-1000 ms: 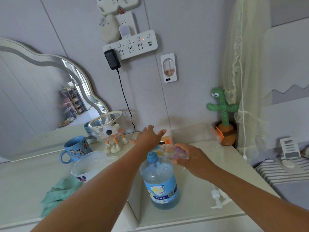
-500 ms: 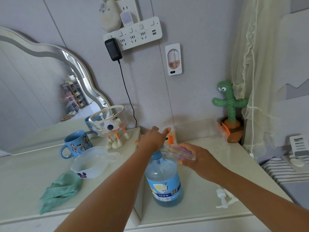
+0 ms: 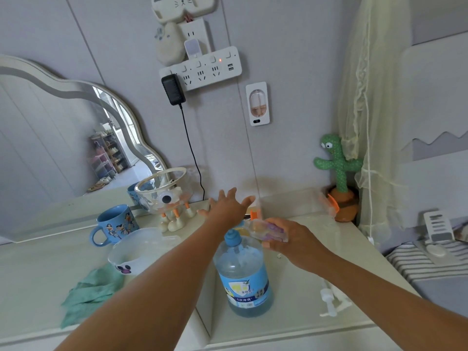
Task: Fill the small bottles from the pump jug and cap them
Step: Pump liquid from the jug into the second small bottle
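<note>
— Where's the jug?
— The pump jug [image 3: 243, 274] stands on the tabletop [image 3: 291, 323], nearest you
— And the bottle?
— Just past the jug's blue top, your right grip [image 3: 293, 241] clasps the small bottle [image 3: 266, 230], lying sideways; farther still, your left grip [image 3: 228, 209] is released, fingers spread toward the wall

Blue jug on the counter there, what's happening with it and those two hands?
A person appears to be filling from the pump jug, which stands upright on the pale counter. The left hand lies open, fingers spread, over the pump top; the right hand grips a small clear bottle, tilted, close beside it. A loose white pump lies on the counter right of the jug.
</note>
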`<state>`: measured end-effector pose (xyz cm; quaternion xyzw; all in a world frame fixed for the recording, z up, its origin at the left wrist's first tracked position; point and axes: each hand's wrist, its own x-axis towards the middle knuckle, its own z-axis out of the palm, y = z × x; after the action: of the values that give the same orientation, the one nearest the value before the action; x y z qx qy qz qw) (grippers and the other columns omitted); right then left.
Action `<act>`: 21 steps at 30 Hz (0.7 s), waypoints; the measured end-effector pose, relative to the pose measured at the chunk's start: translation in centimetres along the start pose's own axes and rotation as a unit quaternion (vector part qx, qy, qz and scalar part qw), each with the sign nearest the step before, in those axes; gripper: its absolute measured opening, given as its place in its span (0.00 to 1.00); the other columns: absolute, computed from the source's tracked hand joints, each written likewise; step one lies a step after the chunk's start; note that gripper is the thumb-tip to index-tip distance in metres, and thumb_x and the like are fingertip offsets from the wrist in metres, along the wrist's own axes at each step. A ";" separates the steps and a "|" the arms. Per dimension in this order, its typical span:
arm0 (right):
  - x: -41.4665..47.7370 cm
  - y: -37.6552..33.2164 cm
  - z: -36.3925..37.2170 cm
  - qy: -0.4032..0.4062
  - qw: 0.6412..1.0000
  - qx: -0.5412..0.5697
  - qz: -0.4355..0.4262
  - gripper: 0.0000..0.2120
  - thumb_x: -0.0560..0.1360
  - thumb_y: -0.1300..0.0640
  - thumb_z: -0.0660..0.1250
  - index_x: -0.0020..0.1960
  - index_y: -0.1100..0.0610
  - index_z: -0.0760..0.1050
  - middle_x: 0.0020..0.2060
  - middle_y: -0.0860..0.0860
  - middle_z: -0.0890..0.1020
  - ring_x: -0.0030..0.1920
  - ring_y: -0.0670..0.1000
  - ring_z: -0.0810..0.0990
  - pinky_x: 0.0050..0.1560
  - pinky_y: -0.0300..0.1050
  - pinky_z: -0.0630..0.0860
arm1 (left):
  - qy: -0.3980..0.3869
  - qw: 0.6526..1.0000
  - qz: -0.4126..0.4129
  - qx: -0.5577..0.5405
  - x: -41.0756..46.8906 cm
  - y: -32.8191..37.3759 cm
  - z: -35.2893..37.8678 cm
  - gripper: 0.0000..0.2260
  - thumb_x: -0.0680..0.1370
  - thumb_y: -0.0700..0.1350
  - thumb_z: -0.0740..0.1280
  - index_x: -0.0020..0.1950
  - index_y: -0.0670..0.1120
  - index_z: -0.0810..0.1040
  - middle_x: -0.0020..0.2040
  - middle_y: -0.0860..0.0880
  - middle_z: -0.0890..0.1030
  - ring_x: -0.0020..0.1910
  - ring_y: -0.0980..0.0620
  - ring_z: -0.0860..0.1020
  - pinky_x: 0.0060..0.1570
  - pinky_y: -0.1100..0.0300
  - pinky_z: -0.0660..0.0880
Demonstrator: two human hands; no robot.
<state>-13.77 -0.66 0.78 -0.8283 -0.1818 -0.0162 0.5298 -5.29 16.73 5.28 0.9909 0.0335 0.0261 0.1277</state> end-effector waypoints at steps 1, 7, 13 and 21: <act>0.0 0.1 0.0 0.002 1.000 -0.002 -0.002 0.22 0.73 0.59 0.71 0.66 0.52 0.72 0.45 0.35 0.74 0.38 0.21 0.72 0.37 0.18 0.66 | -0.003 1.000 0.005 0.003 0.1 0.0 0.0 0.34 0.79 0.68 0.50 0.80 0.52 0.52 0.81 0.44 0.52 0.79 0.38 0.50 0.74 0.34 0.50; 0.5 1.0 0.4 0.008 1.000 -0.022 -0.011 0.23 0.73 0.55 0.70 0.66 0.48 0.71 0.55 0.40 0.78 0.45 0.27 0.76 0.45 0.22 0.69 | -0.026 0.995 0.058 0.077 1.0 -0.7 0.7 0.29 0.81 0.66 0.44 0.80 0.57 0.53 0.82 0.49 0.47 0.80 0.44 0.42 0.75 0.35 0.43; 0.0 1.5 0.8 -0.010 1.000 0.006 0.000 0.23 0.74 0.57 0.69 0.67 0.47 0.71 0.61 0.43 0.78 0.54 0.36 0.79 0.52 0.24 0.70 | -0.042 0.999 -0.013 0.000 0.1 -0.3 1.4 0.31 0.79 0.69 0.47 0.79 0.59 0.53 0.81 0.53 0.47 0.80 0.42 0.42 0.69 0.26 0.38; -0.3 0.7 0.5 -0.007 1.000 0.029 0.011 0.24 0.73 0.59 0.71 0.67 0.52 0.71 0.62 0.45 0.78 0.49 0.31 0.78 0.44 0.22 0.70 | 0.013 0.999 -0.015 -0.025 -0.7 -0.2 0.6 0.34 0.77 0.71 0.49 0.80 0.58 0.45 0.81 0.52 0.40 0.79 0.39 0.38 0.71 0.28 0.43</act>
<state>-13.91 -0.54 -0.14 -0.8148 -0.1771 0.0008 0.5520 -5.95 16.70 4.67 0.9864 0.0492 0.0383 0.1523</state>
